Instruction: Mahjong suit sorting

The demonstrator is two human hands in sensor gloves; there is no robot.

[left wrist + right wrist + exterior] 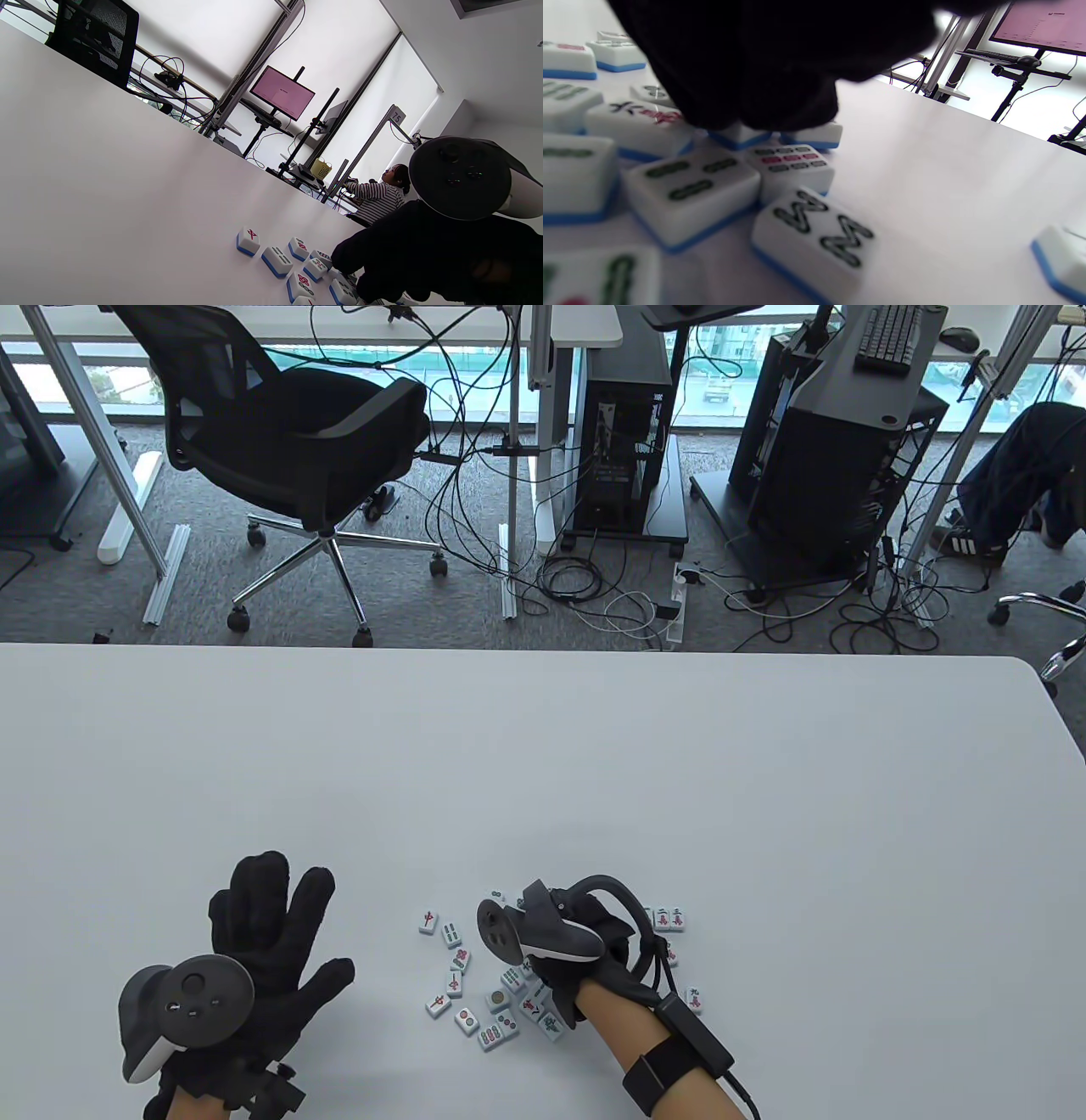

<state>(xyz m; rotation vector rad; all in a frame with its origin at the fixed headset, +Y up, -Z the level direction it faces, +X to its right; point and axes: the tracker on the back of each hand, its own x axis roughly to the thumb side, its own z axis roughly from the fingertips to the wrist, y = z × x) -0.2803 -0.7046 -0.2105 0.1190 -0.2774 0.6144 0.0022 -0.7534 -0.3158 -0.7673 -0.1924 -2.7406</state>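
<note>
Mahjong tiles (475, 984) lie face up in a loose, unsorted scatter on the white table (594, 780), near its front edge, and the right hand (564, 937) serves as the landmark for everything else. That hand sits on top of the scatter's middle: most tiles spread out just to its left and below it, while a smaller few, among them a side-by-side pair (669, 919), lie just to its right. From the right wrist view the gloved fingertips (780, 114) press down onto two blue-backed tiles at the heap's edge, with bamboo-marked tiles just in front of them; whether the fingers are curled round a tile or only resting on top is hidden by the glove, so its grasp cannot be told. The left hand (254, 950) lies well to the left of the right hand, clear of every tile, fingers spread straight and flat near the table, holding nothing. The scatter has no clear long axis; individual tiles point in mixed directions. No suit groups are visible, so sorting looks barely begun. Judging from this, the right hand is the nearer one for picking, and bare tabletop beyond it and to the left of the heap offers room for separate suit rows.
</note>
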